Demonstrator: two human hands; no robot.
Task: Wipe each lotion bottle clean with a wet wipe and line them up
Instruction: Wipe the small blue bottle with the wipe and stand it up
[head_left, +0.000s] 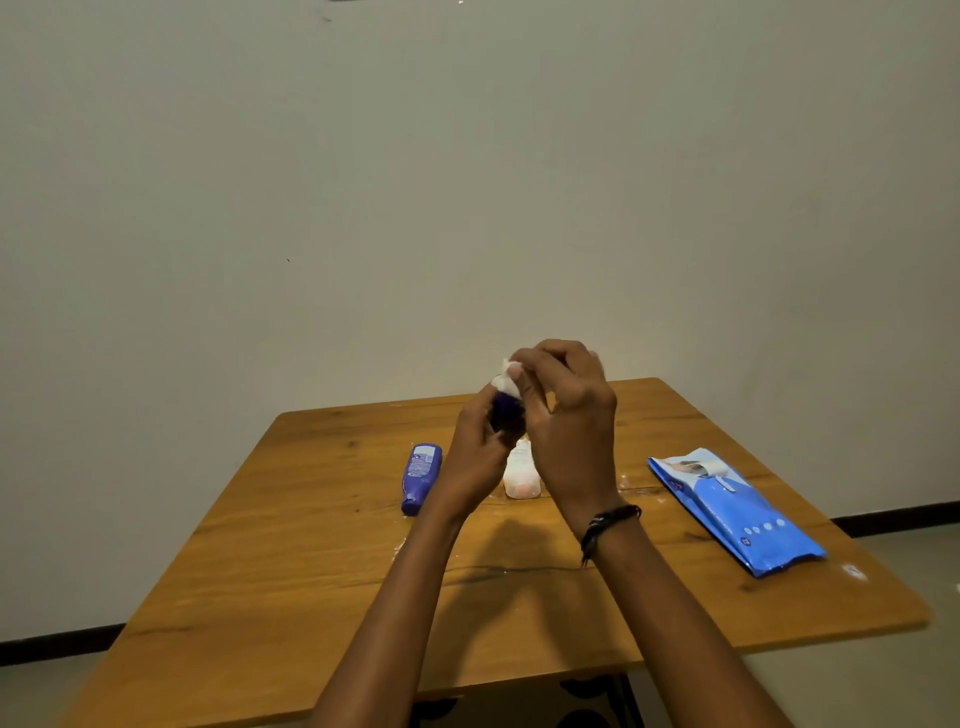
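Dark-blue bottle (506, 411) | left hand (475, 457) grips it | right hand (563, 415) pinches crumpled white wipe (503, 382)

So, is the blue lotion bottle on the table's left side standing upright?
No, the blue plastic lotion bottle lies flat on its side on the brown wooden table.

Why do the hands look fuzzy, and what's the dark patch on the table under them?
Head view: the right hand and wipe look smeared, likely motion blur, as does the blue bottle in the left hand. Head view: the dark patch is the arms' soft shadow on the table. Head view: dim, yellowish light; the blue pack looks sharper.
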